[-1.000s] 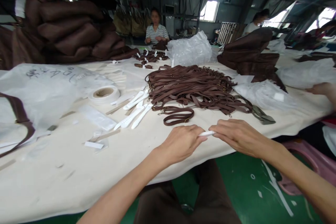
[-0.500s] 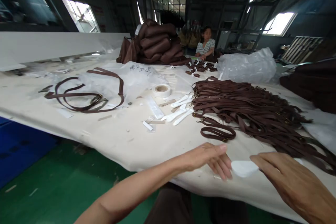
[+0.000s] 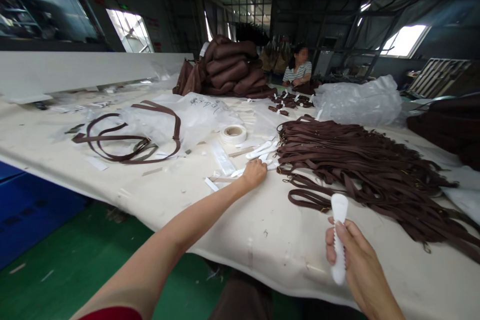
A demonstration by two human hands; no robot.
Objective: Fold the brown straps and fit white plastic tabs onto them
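In my right hand [image 3: 350, 252] I hold a white strip [image 3: 339, 210] upright between thumb and fingers, low over the front of the table. It has rounded ends and toothed edges along its lower half. My left hand [image 3: 255, 174] reaches out to a small pile of similar white strips [image 3: 258, 151]. Its fingers are curled down around one of them, and the fingertips are partly hidden. Just right of the pile lies a large heap of brown straps [image 3: 337, 150] with metal clips. One looped brown strap [image 3: 305, 199] lies in front of the heap.
A roll of white tape [image 3: 233, 135] sits behind the pile. Loose brown straps [image 3: 131, 139] lie on clear plastic at left. Stacked brown bags [image 3: 228, 62] and a bulky plastic bag [image 3: 358, 99] stand farther back. A person [image 3: 298, 67] is across the table [image 3: 225, 225].
My left hand has moved away from my right hand, forward and left to the white strips. My right hand has turned the white strip upright.
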